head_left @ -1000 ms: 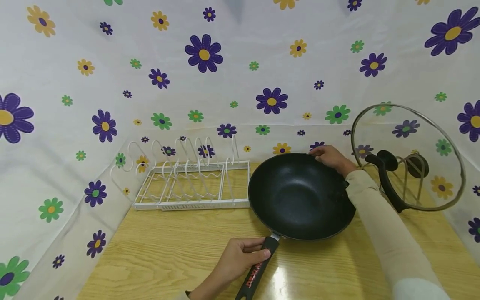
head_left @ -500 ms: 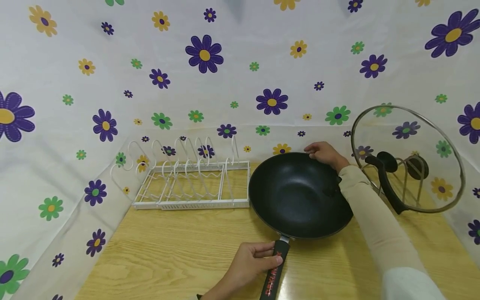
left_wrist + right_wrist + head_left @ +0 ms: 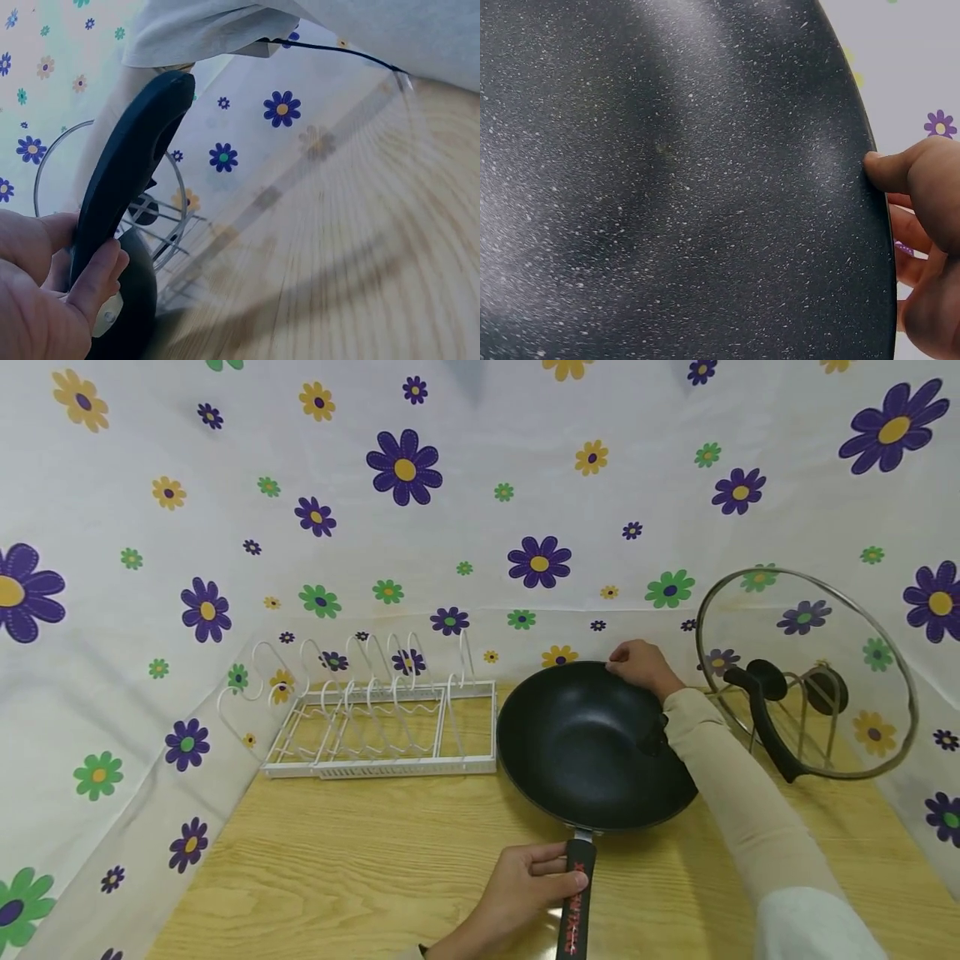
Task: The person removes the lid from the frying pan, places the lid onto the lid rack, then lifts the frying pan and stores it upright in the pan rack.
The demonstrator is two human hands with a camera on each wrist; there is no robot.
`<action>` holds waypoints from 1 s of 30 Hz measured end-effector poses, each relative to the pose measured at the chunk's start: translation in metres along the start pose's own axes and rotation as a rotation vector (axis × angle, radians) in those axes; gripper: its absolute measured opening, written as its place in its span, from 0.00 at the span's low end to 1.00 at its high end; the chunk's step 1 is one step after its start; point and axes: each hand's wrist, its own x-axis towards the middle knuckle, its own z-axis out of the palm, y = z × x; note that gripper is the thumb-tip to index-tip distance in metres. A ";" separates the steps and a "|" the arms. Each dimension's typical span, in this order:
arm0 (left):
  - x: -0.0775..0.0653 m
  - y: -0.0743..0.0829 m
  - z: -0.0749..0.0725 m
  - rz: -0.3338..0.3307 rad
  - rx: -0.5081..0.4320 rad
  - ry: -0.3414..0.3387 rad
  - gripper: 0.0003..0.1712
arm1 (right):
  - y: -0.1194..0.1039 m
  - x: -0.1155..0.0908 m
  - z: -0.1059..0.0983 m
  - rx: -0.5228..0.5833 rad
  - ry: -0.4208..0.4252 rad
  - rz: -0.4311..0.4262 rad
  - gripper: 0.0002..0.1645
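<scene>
A dark speckled wok rests on the wooden table, right of the white rack, its long black handle pointing toward the person. My left hand pinches that handle near its metal neck, thumb on top and fingers at the left side. In the left wrist view the thumb and fingers wrap round the handle. At the far rim, my right hand grips the wok's edge. The right wrist view shows the thumb on the inner rim, with the other fingers behind the wall.
A white wire rack with upright loops stands at the left back. On the right, a glass lid with a metal rim and black handle leans upright in a wire holder. A flower-printed sheet hangs behind the table.
The wok's handle has swung to the right, and my left hand has moved right with it. My right hand has shifted slightly left along with the far rim.
</scene>
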 end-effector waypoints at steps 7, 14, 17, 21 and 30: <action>0.007 -0.008 0.018 -0.018 0.005 0.014 0.26 | -0.001 -0.007 -0.003 0.009 0.040 0.039 0.23; 0.013 -0.013 0.020 -0.064 -0.026 0.013 0.25 | -0.028 -0.027 -0.015 0.116 0.153 0.040 0.23; 0.017 -0.013 0.019 -0.072 -0.019 -0.002 0.23 | -0.045 -0.040 -0.023 0.171 0.196 0.055 0.23; 0.023 -0.010 0.020 -0.093 -0.003 -0.027 0.23 | -0.066 -0.066 -0.034 0.246 0.204 0.051 0.23; 0.033 -0.003 0.023 -0.168 0.036 -0.135 0.30 | -0.097 -0.148 -0.040 0.529 0.014 -0.071 0.28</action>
